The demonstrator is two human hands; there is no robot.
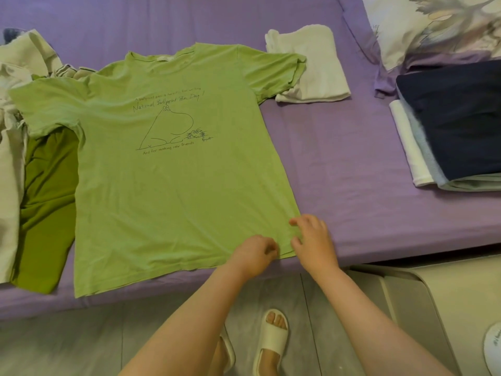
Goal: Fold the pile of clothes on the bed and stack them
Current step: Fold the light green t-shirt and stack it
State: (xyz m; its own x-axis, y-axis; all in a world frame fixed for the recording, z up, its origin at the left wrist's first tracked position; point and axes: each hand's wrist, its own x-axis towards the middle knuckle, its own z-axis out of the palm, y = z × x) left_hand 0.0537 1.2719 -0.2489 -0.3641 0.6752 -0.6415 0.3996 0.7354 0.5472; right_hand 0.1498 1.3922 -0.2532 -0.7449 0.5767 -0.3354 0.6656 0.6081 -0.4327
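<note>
1. A green T-shirt (168,169) is laid flat, print side up, on the bed (339,164), collar away from the viewer, hem at the near edge.
2. The near right hem corner is pinched in the grip of the left hand (256,255); its fingers are curled on the fabric.
3. The right hand (311,240) is placed on the same corner, just beside the left; its fingers are bent on the cloth, but whether cloth is pinched cannot be told.
4. An unfolded pile (16,109) is seen at the left, partly under the T-shirt's sleeve, with an olive garment (46,207) beside it.
5. A folded white item (311,66) is touched by the other sleeve.
6. A folded stack (455,131), dark blue on top, is set well apart at the right.
</note>
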